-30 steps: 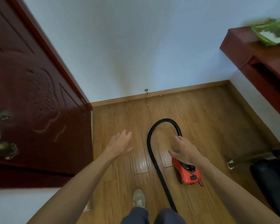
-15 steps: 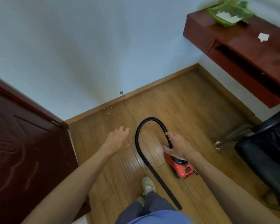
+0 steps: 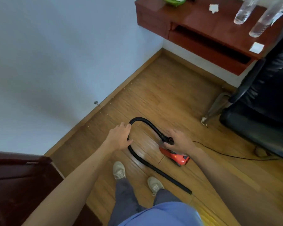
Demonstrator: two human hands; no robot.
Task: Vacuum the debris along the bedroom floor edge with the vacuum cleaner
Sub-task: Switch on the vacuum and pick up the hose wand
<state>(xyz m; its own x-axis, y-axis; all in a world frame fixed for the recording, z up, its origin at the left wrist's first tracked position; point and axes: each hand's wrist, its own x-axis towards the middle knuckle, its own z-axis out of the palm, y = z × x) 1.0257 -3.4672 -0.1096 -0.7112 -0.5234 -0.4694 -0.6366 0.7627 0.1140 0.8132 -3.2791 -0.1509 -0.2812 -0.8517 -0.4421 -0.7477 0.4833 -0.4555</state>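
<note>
The wood floor (image 3: 178, 95) has crumbs (image 3: 107, 114) by the wall — beyond the left hand (image 3: 120, 138), wrapped around the black hose (image 3: 144, 160). The right hand (image 3: 178, 141) grips the red vacuum cleaner (image 3: 178, 158).

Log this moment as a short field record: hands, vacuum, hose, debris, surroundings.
left hand: curled around the black hose near its bend
right hand: on the hose's connector at the top of the orange vacuum cleaner
hose end: open tip lies on the wooden floor, near the person's right shoe
debris: pale specks along the baseboard, not yet reached
power cord: trails toward the black chair
desk: dark red, in the corner
</note>
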